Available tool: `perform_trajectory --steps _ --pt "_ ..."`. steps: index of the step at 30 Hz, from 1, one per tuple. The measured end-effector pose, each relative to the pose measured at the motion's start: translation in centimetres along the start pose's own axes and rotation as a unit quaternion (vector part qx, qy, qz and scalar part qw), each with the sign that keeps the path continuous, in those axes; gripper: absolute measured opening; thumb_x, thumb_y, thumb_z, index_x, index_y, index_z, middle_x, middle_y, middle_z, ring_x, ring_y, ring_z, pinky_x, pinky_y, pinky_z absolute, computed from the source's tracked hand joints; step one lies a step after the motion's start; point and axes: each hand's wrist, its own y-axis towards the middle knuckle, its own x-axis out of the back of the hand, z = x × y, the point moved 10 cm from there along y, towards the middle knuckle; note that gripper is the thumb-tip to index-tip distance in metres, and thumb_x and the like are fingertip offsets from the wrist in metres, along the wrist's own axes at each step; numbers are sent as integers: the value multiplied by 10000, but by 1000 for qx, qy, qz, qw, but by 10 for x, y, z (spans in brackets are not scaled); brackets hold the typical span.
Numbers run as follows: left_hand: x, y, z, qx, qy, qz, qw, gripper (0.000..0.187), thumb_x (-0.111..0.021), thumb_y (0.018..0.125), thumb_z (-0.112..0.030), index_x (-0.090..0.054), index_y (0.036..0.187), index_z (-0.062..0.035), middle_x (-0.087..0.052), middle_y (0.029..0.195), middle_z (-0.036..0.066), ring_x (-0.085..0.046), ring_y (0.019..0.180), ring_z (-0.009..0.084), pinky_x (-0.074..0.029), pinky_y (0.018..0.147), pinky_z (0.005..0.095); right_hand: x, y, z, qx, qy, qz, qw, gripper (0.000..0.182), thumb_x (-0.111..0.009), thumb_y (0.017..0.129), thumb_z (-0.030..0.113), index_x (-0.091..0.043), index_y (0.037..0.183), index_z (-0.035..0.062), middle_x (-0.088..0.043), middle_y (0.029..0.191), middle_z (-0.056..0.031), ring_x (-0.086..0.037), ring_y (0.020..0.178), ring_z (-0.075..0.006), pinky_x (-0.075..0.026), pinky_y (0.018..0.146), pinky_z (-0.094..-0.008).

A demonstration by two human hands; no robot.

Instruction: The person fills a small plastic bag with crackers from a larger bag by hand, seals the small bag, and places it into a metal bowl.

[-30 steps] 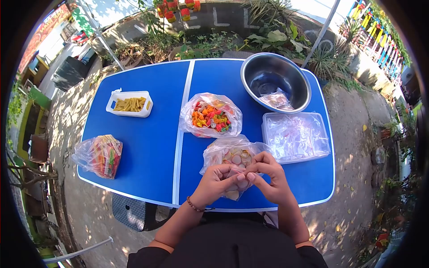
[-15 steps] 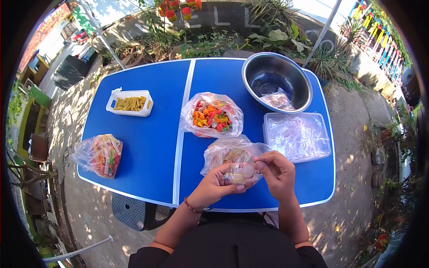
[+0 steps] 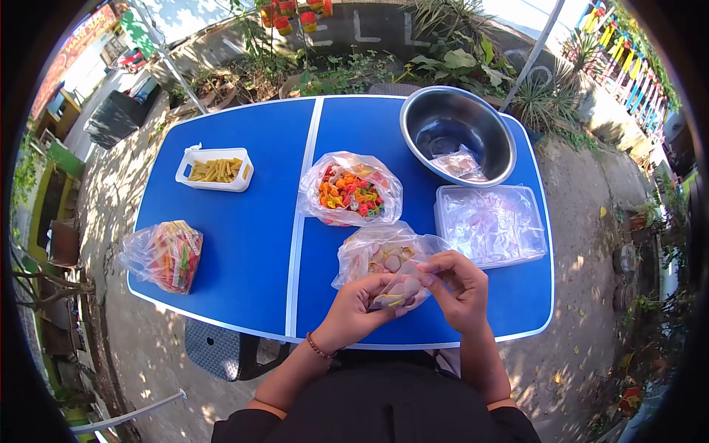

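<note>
A small clear plastic bag with pale round pieces in it is held between my two hands, near the table's front edge. My left hand wraps round its left side and bottom. With pinched fingers, my right hand grips the bag's upper right edge. Just beyond, a larger open plastic bag of similar round pieces lies on the table, partly hidden by my hands. Behind it sits an open bag of orange, red and yellow pieces.
On the blue table, a clear box of flat plastic packets stands right, below a steel basin with filled packets inside. A white basket of yellowish sticks and a bag of colourful wrapped pieces are left. A stool is below.
The small bag has tilted and shifted slightly in my hands, and its round pieces sit differently. My left hand has turned a little; my right hand keeps its pinch.
</note>
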Motion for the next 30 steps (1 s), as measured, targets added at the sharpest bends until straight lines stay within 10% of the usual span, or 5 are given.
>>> perform_trajectory --steps 10,16,30 --pt "22 -1 11 1 -16 -73 997 336 -706 936 -73 -619 1246 20 -687 1189 134 -667 1083 141 -550 927 291 0 0 -11 -37 66 -63 995 196 -563 974 -39 -606 1165 -47 -712 1005 -131 -709 942 -173 -569 816 -298" --pt "44 -2 -1 -55 -83 -164 981 344 -632 959 -21 -536 1288 10 -669 1211 168 -700 1086 249 -601 929 391 -21 -1 -17 5 -392 98 915 213 -586 900 -29 -673 1090 9 -702 988 -130 -704 792 -286 -565 717 -350" --pt "53 -5 14 -39 -20 -171 984 248 -592 950 34 -567 1196 17 -660 1157 152 -722 1028 183 -562 786 219 -49 -5 -31 -1 -524 147 839 469 -778 733 190 -684 1187 124 -625 1154 -82 -669 1013 -300 -563 821 -398"
